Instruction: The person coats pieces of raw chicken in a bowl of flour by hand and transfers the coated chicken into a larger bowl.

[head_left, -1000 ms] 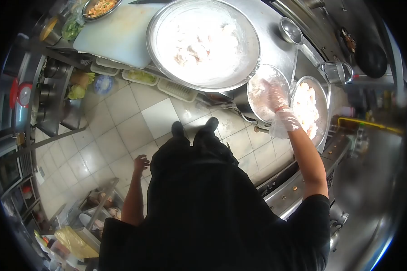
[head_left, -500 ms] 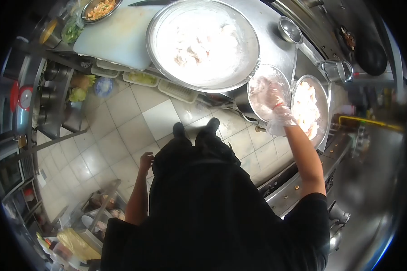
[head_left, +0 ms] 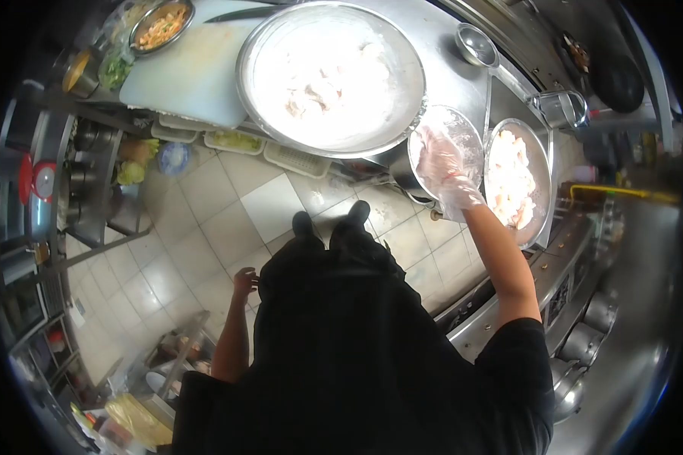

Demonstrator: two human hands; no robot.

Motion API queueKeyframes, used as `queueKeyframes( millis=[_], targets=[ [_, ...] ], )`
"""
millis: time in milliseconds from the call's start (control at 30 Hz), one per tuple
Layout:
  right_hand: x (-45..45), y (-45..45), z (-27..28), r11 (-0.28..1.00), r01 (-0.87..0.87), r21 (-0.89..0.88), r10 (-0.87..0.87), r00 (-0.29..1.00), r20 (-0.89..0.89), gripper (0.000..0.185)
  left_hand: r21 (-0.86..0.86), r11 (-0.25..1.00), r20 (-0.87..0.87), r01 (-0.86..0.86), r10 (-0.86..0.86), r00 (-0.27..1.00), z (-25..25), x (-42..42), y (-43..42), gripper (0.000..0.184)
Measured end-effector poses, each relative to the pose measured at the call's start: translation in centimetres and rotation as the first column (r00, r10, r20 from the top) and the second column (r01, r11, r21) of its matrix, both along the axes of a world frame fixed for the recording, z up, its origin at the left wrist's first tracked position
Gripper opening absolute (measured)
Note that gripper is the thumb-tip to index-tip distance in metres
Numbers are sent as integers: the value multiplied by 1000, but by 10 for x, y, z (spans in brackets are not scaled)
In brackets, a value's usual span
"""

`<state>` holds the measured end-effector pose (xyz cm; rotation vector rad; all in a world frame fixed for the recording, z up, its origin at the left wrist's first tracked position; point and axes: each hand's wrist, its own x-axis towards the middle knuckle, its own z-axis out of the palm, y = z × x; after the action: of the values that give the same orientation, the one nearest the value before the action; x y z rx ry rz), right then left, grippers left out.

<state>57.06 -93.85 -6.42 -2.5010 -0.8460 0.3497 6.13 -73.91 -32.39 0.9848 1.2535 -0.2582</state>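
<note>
My right hand, in a clear plastic glove, reaches into a round metal pot at the counter's front edge. Glare and the glove obscure its fingers, so I cannot make out whether they grip anything. Left of the pot stands a large metal bowl holding white powder and several coated pale pieces. On the pot's other side, an oval metal tray carries a heap of pale raw-looking pieces. Bare and low beside my leg, my left hand hangs with loosely bent fingers apart, holding nothing.
A white cutting board with a dark knife lies at the back left, near a bowl of orange food. A small metal bowl sits at the back. Plastic baskets are under the counter; stove equipment stands right.
My right hand has shifted slightly left and up within the pot, its glove now stretched further forward. My left hand hangs slightly lower in view. The whole view has moved a little.
</note>
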Motion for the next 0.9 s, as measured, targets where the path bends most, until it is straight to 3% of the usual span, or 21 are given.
queueKeyframes(
  millis=[100,167,233,267,300,367,433,467,533,567,633,700,767,833,900],
  targets=[
    [22,3,11,980,53,-190,-92,974,-205,42,45,999,-30,-18,19,999,2,8,13,20],
    [39,-6,21,959,-32,-281,48,998,50,40,50,994,92,-96,91,992,-1,7,17,22],
    [21,-2,72,972,105,-208,-130,985,-110,34,72,993,66,-96,92,994,2,10,16,23],
    [27,-18,69,997,-69,25,71,993,-94,40,101,992,48,-76,71,996,4,11,14,23],
    [34,-25,74,997,-71,22,73,993,-98,40,98,992,44,-78,74,996,4,9,10,23],
    [42,-35,86,989,-145,12,138,911,-388,48,32,997,38,-66,65,997,3,8,3,25],
    [41,-38,71,997,-57,55,76,892,-446,56,8,998,36,-56,56,998,-9,0,-3,24],
    [29,-31,68,964,-235,-121,209,959,-192,55,37,999,-14,25,-25,1000,-16,-3,-6,23],
    [15,-22,37,882,-334,-331,369,928,47,55,62,993,-84,100,-94,992,-15,-2,-9,21],
    [14,-22,-5,886,-324,-333,396,901,176,51,65,992,-83,109,-104,991,-9,2,-8,21],
    [8,-17,-18,893,-306,-330,407,861,305,47,16,998,-97,59,-57,994,8,8,-4,23],
    [1,-4,14,960,-91,-266,136,979,152,34,34,999,-55,33,-31,998,7,9,4,25],
    [22,-15,14,964,-99,-246,103,995,4,29,50,999,-11,-9,10,1000,6,10,12,27],
    [47,-35,3,991,38,125,-6,970,-244,30,75,996,15,-49,48,999,11,14,17,28],
    [48,-45,27,988,-4,156,35,980,-194,36,93,991,33,-100,97,995,13,13,14,28]
  ],
)
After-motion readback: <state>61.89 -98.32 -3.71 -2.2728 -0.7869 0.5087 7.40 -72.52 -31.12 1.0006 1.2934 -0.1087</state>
